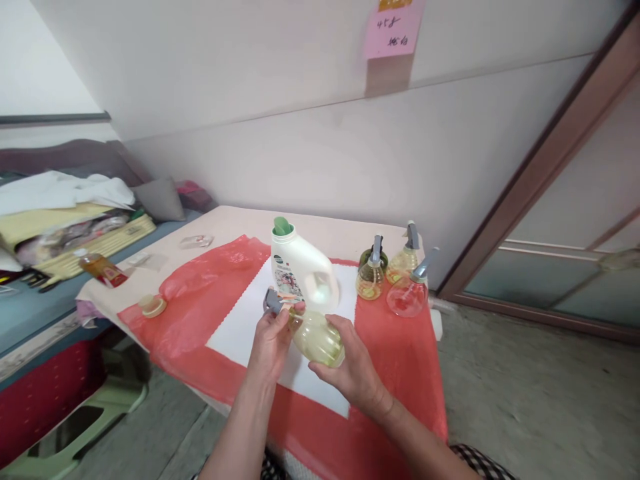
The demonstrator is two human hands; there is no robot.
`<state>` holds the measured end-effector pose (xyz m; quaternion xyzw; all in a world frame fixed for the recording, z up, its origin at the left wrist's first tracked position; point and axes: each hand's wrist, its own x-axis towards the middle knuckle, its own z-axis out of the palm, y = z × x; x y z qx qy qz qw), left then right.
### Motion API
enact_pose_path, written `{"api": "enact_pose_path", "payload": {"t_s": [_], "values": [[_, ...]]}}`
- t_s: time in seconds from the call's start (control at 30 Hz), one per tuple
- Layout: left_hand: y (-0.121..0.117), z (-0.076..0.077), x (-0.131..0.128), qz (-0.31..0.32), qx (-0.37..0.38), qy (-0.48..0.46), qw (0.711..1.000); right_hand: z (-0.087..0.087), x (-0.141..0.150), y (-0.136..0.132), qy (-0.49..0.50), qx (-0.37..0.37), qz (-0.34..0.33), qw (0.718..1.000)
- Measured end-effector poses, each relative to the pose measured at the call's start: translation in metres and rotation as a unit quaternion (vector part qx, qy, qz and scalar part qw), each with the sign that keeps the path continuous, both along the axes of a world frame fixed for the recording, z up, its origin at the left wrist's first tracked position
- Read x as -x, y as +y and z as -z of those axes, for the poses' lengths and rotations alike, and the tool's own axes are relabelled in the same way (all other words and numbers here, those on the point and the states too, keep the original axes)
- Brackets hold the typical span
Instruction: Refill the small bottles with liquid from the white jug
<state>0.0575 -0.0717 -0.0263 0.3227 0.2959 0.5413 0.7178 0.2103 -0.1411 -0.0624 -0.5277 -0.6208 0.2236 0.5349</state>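
Note:
Both my hands hold a clear yellowish spray bottle [315, 340], tilted on its side above the white sheet [240, 333]. My left hand [271, 341] is closed round its neck, just by the grey spray head [272, 301]. My right hand [354, 363] grips the base end of the body between thumb and fingers. Right behind the bottle stands a white detergent jug [300, 257] with a green spout [283, 227] and a side handle. To the right are several more spray bottles, among them a clear one [370, 285] and a pinkish one [407, 297].
A red plastic sheet [200, 313] covers much of the table under the white sheet. On the left lie a beige cap [152, 306] and an amber bottle [103, 268]. A wall with a pink note [393, 30] rises behind; a stool [95, 413] stands at lower left.

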Motion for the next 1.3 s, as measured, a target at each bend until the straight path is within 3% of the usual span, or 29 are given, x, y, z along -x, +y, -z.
{"api": "enact_pose_path", "payload": {"t_s": [0.23,0.47,0.63,0.73,0.83,1.03,1.17,1.3], "values": [[0.001,0.002,0.001,0.01,0.013,-0.012,1.0,-0.02,-0.008,0.001,0.213,0.171,-0.06,0.96],[-0.001,0.006,-0.002,0.019,0.02,-0.043,0.999,-0.023,-0.011,0.0,0.355,0.199,-0.179,0.896],[0.001,0.008,-0.001,-0.021,0.022,-0.038,0.999,-0.013,-0.005,0.0,0.399,0.24,-0.182,0.866],[0.007,0.007,0.004,-0.071,0.005,-0.056,0.996,-0.011,-0.005,0.002,0.394,0.246,-0.169,0.869],[0.014,0.007,0.01,-0.123,-0.017,-0.057,0.991,-0.013,-0.007,0.003,0.357,0.239,-0.152,0.89],[0.012,0.007,0.011,-0.181,-0.024,0.081,0.98,-0.015,-0.007,0.003,0.297,0.241,-0.134,0.914],[0.004,-0.001,0.004,-0.189,-0.054,0.181,0.964,-0.014,-0.007,0.003,0.3,0.235,-0.128,0.916],[-0.001,-0.003,-0.003,-0.14,-0.017,0.141,0.98,-0.015,-0.007,0.002,0.338,0.213,-0.151,0.904]]}}
